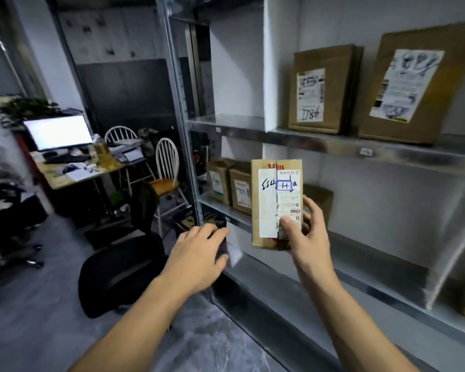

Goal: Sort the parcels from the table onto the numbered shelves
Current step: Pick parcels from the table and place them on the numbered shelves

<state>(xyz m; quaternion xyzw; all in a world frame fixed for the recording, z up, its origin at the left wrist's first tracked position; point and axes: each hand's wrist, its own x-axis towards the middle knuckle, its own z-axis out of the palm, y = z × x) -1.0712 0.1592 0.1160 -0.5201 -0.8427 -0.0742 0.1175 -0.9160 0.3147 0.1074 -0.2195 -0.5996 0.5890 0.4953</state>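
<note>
Shelving fills the right side. On the upper shelf [333, 146], two parcels lean on the back wall, one [322, 89] left of the other [408, 87]. On the middle shelf [226, 210], two small boxes [219, 181] sit side by side at the left end. The right hand [309, 237] holds an upright parcel [269, 205] in front of that shelf, with another box [318, 200] behind it. Just left, the left hand [196, 251] grips what might be a flat packet [226, 251] (too blurry to call). The office chair [118, 269] is below-left, and the counter [59, 181] with a monitor [59, 131] sits far left.
</note>
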